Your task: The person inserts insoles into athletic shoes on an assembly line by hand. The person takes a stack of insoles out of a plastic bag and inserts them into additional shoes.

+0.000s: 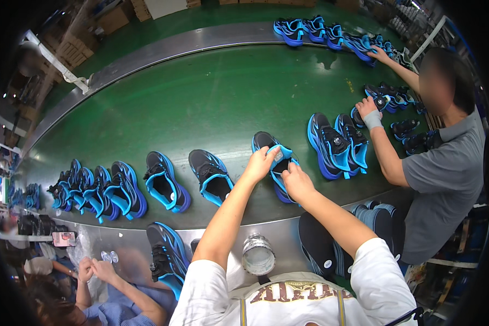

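A black and blue sneaker [263, 139] lies on the green conveyor belt in front of me, its toe away from me. My left hand [262, 164] pinches the sneaker's light blue tongue and folds it back, so a pale label shows. My right hand [299, 183] is closed at the right side of the shoe's opening, thumb and fingers on the collar edge. Whether its fingertips hold anything inside the shoe is hidden. To the left lies a like sneaker [205, 165]; a pair of sneakers [331, 142] stands to the right.
More sneakers [122, 187] line the belt [223, 92] at left. On the metal ledge [201, 233] near me stand a smeared jar [258, 255], black insoles [318, 244] and another sneaker [165, 247]. A grey-shirted co-worker [445, 163] handles shoes at right; another person [119, 301] sits lower left.
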Available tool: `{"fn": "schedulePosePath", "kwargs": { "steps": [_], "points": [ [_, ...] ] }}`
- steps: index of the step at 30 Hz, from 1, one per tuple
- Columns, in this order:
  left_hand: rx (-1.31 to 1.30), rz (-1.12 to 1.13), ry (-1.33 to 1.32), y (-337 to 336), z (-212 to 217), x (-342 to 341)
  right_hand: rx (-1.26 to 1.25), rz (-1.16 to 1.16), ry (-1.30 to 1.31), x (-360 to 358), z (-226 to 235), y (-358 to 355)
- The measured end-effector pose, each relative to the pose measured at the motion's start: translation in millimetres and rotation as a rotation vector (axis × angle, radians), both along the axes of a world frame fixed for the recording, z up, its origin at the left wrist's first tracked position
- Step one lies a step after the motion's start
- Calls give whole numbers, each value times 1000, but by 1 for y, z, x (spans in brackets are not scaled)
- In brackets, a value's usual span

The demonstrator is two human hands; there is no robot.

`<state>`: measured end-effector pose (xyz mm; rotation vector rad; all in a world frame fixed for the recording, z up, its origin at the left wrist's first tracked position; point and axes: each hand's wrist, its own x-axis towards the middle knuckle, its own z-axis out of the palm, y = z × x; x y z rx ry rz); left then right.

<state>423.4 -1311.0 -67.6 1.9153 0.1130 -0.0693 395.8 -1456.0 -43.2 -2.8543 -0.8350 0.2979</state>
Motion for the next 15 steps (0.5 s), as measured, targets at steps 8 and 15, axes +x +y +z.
{"fn": "schedulePosePath", "kwargs": {
  "steps": [8,15],
  "points": [
    [-40,158,-37,-13,5,-6,-120,-72,183,0,30,-1],
    [-27,161,39,-17,8,-8,-51,115,25,2,5,5]
  ]
}}
